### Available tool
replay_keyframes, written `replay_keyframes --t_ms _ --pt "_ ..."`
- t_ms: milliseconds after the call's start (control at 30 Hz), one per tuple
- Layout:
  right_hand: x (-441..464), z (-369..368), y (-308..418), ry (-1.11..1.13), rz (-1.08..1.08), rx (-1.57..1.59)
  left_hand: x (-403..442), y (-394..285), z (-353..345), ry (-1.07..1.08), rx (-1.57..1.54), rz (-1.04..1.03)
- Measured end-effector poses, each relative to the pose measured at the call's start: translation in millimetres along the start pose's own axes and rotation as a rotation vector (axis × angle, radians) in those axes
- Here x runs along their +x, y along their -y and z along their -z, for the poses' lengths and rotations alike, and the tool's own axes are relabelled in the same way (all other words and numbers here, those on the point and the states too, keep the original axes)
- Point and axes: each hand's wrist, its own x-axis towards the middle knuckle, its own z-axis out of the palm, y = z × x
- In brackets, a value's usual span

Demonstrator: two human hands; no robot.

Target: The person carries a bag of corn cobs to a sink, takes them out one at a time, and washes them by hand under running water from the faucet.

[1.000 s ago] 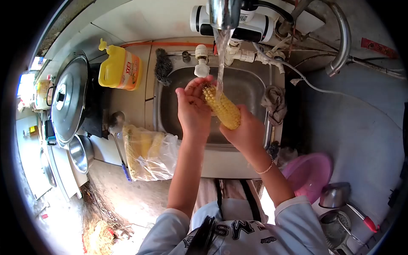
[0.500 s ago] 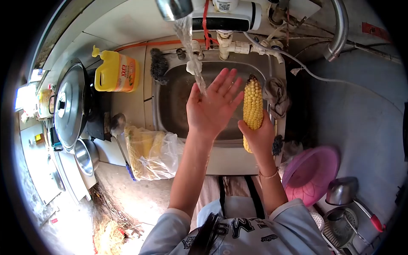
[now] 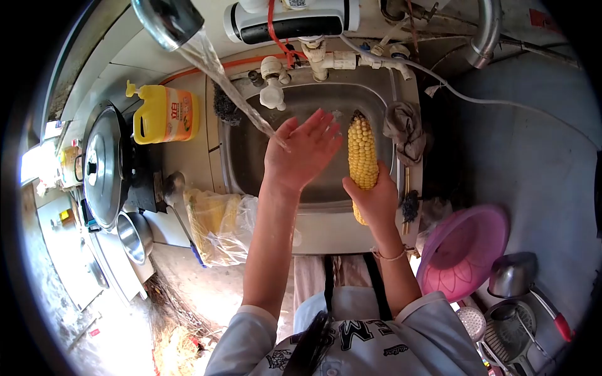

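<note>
Water from the metal faucet (image 3: 172, 26) streams onto the palm of my left hand (image 3: 296, 153), which is turned up with its fingers stretched out over the sink (image 3: 251, 160). An ear of corn (image 3: 362, 150) stands nearly upright in my right hand (image 3: 374, 195). My fingers wrap round its lower half; its dark tip points toward the back of the sink. The kernels are yellow and bare of husk. A small gap separates the corn from my left fingers.
Left of the sink are a yellow detergent jug (image 3: 166, 114), a clear plastic bag (image 3: 219, 222) with yellow contents, and a lidded pot (image 3: 103, 168). A brown cloth (image 3: 404, 131) lies on the right rim. A pink basin (image 3: 461, 250) and a saucepan (image 3: 511, 276) sit lower right.
The view has shifted, so the faucet appears farther left and its stream slants more. My left hand sits slightly lower and left, with water still on it. The corn stays in my right hand.
</note>
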Motion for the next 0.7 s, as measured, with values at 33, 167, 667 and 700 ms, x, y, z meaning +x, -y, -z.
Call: replay_keyframes --t_ms 33,167,667,700 --pt "0 -1 -1 0.002 -0.01 -0.018 3 0 -1 -0.017 0.033 -0.018" --pt "2 1 -1 -0.011 0.007 -0.037 14 -1 -3 -0.08 0.164 -0.063" --pt "13 -2 -3 0.057 -0.026 -0.083 -24 -2 -8 0.096 -0.137 0.08" --pt "13 -2 -2 0.053 -0.021 -0.079 -28 0 -13 0.094 -0.137 0.079"
